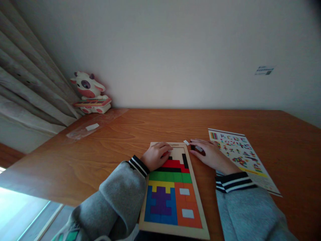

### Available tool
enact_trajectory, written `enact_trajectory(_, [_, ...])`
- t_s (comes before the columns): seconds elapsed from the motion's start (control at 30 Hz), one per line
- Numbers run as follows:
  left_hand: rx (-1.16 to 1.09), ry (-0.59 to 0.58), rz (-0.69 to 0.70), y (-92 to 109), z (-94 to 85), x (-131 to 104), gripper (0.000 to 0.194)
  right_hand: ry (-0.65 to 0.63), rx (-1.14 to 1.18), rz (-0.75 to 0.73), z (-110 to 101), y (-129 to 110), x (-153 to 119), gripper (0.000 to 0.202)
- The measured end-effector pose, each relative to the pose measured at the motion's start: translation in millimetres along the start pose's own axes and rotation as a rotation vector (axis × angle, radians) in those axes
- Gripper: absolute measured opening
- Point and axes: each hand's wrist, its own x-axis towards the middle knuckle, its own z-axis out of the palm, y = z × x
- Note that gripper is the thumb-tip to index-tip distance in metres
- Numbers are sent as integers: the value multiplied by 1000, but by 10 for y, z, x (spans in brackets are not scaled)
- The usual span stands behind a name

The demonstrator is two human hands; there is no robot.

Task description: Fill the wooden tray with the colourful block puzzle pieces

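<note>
A wooden tray puzzle (205,227) lies in front of me, partly filled with coloured blocks in red, black, green, yellow, blue, purple and orange. My left hand (157,154) rests over its upper left part, fingers stretched over the board; a bit of red shows beneath them, and I cannot tell whether it is gripped. To the right of the tray, my right hand (207,152) has thumb and fingers around a black puzzle block (193,147), low over the table. A small white piece (186,142) sits by the tray's top right corner, near the right fingertips.
A printed pattern sheet (250,157) lies on the wooden table (150,124) at the right, partly behind my right hand. Clear plastic wrap (82,132) is at the left. A toy cow with a keyboard (91,93) stands in the far left corner, beside a curtain (32,73).
</note>
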Motion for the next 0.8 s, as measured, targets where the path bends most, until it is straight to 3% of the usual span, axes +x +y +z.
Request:
enact_trajectory(0.27, [-5,-2,-3,6,-9,0,21,95,174,136,-27,-22,15,53])
enact_trajectory(0.4, [-5,-1,-3,-6,3,-10,20,130,365,88,-94,-178,24,51])
enact_trajectory(0.53, [-6,10,14,-23,19,-16,20,-2,419,-72,-95,-386,33,34])
enact_trajectory(0.67, [-12,16,22,-26,19,-14,20,-142,436,-74,-43,-473,40,36])
enact_trajectory(0.8, [-5,11,29,-20,7,-11,19,-180,420,-132,3,-455,52,25])
